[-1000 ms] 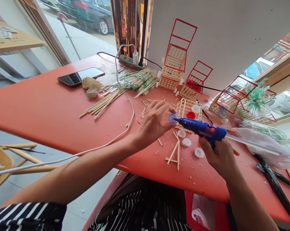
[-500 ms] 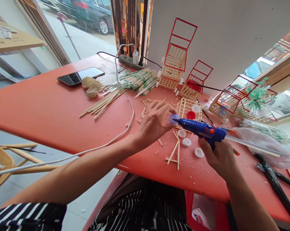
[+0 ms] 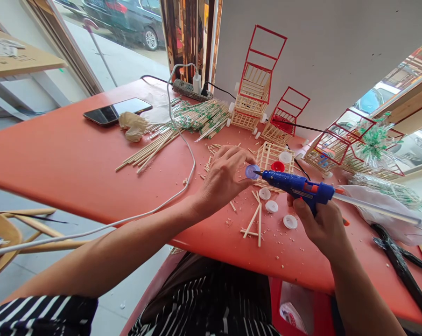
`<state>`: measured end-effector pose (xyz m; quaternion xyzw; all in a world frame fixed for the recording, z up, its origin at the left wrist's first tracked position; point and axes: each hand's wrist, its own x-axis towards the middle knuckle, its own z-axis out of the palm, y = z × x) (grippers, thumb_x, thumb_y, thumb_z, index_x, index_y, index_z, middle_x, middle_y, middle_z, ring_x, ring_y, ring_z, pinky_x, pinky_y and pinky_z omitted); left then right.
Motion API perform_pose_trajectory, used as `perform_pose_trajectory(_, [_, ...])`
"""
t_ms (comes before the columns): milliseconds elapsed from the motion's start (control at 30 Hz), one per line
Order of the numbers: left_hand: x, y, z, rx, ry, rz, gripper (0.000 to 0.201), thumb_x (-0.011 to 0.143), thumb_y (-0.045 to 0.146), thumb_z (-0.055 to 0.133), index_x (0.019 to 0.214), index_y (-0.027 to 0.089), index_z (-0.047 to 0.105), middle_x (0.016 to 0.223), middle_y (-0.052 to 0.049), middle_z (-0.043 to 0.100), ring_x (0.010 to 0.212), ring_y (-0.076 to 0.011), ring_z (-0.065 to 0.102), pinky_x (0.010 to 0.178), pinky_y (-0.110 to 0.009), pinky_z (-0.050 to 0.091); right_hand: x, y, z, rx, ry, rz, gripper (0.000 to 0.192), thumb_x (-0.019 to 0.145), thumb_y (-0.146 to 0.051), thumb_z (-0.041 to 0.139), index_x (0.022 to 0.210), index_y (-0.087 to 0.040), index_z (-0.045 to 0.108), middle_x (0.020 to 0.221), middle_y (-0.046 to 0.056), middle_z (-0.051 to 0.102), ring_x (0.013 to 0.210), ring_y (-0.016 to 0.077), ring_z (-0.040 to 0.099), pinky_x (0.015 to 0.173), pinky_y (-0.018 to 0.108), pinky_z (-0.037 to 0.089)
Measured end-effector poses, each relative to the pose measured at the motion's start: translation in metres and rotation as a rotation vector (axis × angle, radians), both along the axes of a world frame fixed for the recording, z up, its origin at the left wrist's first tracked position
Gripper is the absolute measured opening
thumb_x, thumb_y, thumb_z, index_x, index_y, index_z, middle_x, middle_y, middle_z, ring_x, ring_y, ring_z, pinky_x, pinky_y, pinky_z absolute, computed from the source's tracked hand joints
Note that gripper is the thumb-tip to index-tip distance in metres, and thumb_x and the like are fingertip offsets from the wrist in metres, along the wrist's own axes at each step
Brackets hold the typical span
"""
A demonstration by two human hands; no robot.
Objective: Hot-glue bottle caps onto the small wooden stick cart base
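Between thumb and fingertips, my left hand (image 3: pixel 225 173) pinches a translucent blue bottle cap (image 3: pixel 252 171), its open side toward me. My right hand (image 3: pixel 325 228) grips the handle of a blue hot glue gun (image 3: pixel 295 186), whose nozzle tip lies at the cap's right side; whether it touches cannot be made out. A clear glue stick (image 3: pixel 375 207) sticks out of the gun's back. Behind the gun is a small stick-built crate (image 3: pixel 267 156) with a red cap (image 3: pixel 277 166) and a white cap (image 3: pixel 285 157) on it. Several white caps (image 3: pixel 271 206) lie below the gun.
Stick carts with red handles (image 3: pixel 256 84) stand at the back. Bundled wooden sticks (image 3: pixel 197 116), a phone (image 3: pixel 116 112) and a power strip (image 3: pixel 192 90) are to the left. A white cable (image 3: pixel 193 165) crosses the table. Black-handled cutters (image 3: pixel 400 266) lie at right; loose sticks (image 3: pixel 259 224) lie in front.
My right hand has drawn the glue gun slightly to the right, so its nozzle has shifted from the cap's middle toward its right side. My left hand stays nearly still with the cap.
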<state>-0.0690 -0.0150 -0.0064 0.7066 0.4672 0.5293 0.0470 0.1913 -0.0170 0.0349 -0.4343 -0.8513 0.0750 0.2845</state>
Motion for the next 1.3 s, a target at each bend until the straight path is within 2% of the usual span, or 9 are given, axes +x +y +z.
perform_pose_trajectory(67, [0.001, 0.0, -0.001, 0.02, -0.002, 0.002, 0.026, 0.084, 0.013, 0.087, 0.1, 0.019, 0.067, 0.105, -0.003, 0.077, 0.103, -0.0225, 0.066, 0.097, -0.037, 0.05, 0.001, 0.0, 0.0, -0.028, 0.005, 0.01, 0.046, 0.106, -0.059, 0.049, 0.082, -0.023, 0.065, 0.062, 0.004, 0.061, 0.051, 0.019, 0.053, 0.048, 0.034, 0.037])
perform_pose_trajectory(167, [0.001, 0.001, -0.002, 0.037, -0.005, 0.006, 0.027, 0.083, 0.012, 0.088, 0.1, 0.018, 0.067, 0.104, -0.003, 0.077, 0.103, -0.0223, 0.067, 0.096, -0.036, 0.05, 0.002, 0.0, -0.002, -0.035, -0.008, 0.005, 0.047, 0.106, -0.059, 0.048, 0.08, -0.024, 0.065, 0.059, 0.003, 0.06, 0.05, 0.0191, 0.053, 0.049, 0.035, 0.037])
perform_pose_trajectory(567, [0.001, -0.001, 0.001, -0.03, 0.015, 0.002, 0.018, 0.089, 0.021, 0.083, 0.1, 0.02, 0.069, 0.106, -0.005, 0.076, 0.105, -0.0247, 0.065, 0.098, -0.04, 0.05, -0.006, -0.001, 0.004, 0.036, -0.103, -0.061, 0.056, 0.101, -0.067, 0.048, 0.063, -0.027, 0.04, 0.045, -0.003, 0.04, 0.041, 0.0143, 0.038, 0.043, 0.032, 0.025])
perform_pose_trajectory(1067, [0.002, 0.0, -0.002, 0.0, 0.01, -0.005, 0.019, 0.089, 0.02, 0.084, 0.099, 0.019, 0.068, 0.106, -0.004, 0.077, 0.105, -0.023, 0.065, 0.098, -0.037, 0.048, -0.007, -0.001, 0.002, 0.091, -0.105, -0.089, 0.061, 0.1, -0.074, 0.045, 0.061, -0.028, 0.036, 0.043, -0.004, 0.037, 0.038, 0.0137, 0.035, 0.041, 0.032, 0.022])
perform_pose_trajectory(1300, [0.003, 0.0, -0.003, -0.004, -0.004, 0.008, 0.021, 0.087, 0.019, 0.085, 0.099, 0.019, 0.068, 0.106, -0.004, 0.077, 0.106, -0.0237, 0.066, 0.098, -0.038, 0.048, -0.004, 0.001, 0.002, 0.101, -0.115, -0.051, 0.06, 0.103, -0.068, 0.046, 0.06, -0.028, 0.034, 0.045, -0.003, 0.038, 0.039, 0.0132, 0.036, 0.042, 0.033, 0.025])
